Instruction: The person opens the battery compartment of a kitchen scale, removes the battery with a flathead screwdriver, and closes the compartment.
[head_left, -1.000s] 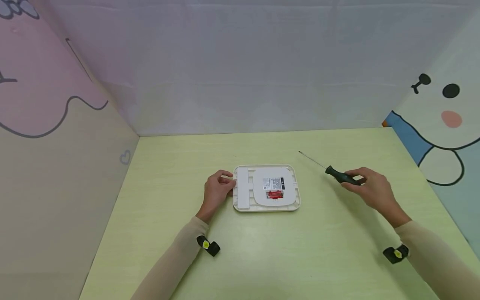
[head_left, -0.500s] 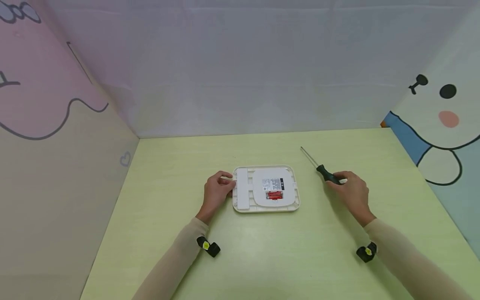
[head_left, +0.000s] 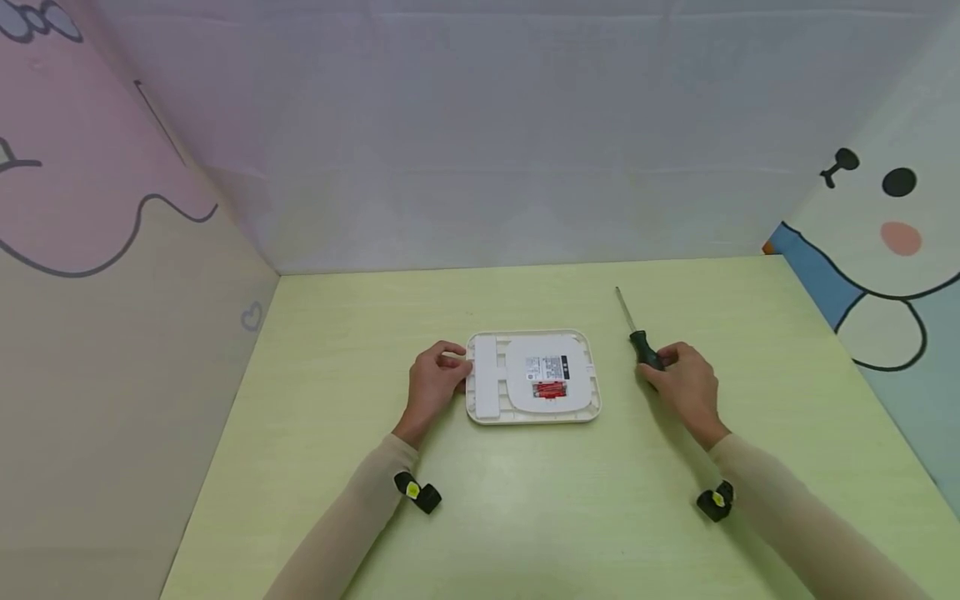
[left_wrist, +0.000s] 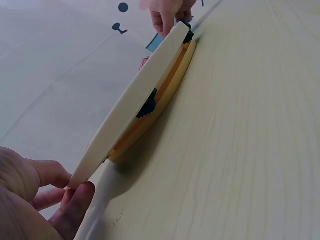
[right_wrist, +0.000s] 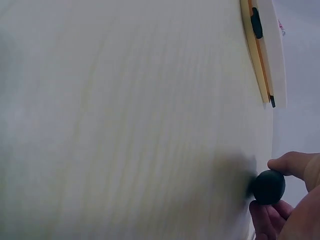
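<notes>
Right grip: the right hand (head_left: 686, 387) has its fingers curled round the black handle of the screwdriver (head_left: 643, 347), just right of the white device; the thin shaft points away from the person, toward the back wall.
Left grip: the left hand (head_left: 435, 382) pinches the left edge of the white device (head_left: 532, 377), thumb and fingers on its rim, as the left wrist view shows.
Device: it lies flat, underside up, near the middle of the worktop (head_left: 525, 517).
Battery bay: it is uncovered, with red batteries (head_left: 550, 389) showing just below the printed label (head_left: 547, 366).
Done, by my reading: the tool is in hand and the device is steadied.
Left, by my reading: the screwdriver tip is well apart from the device and has not yet been brought to it.
</notes>
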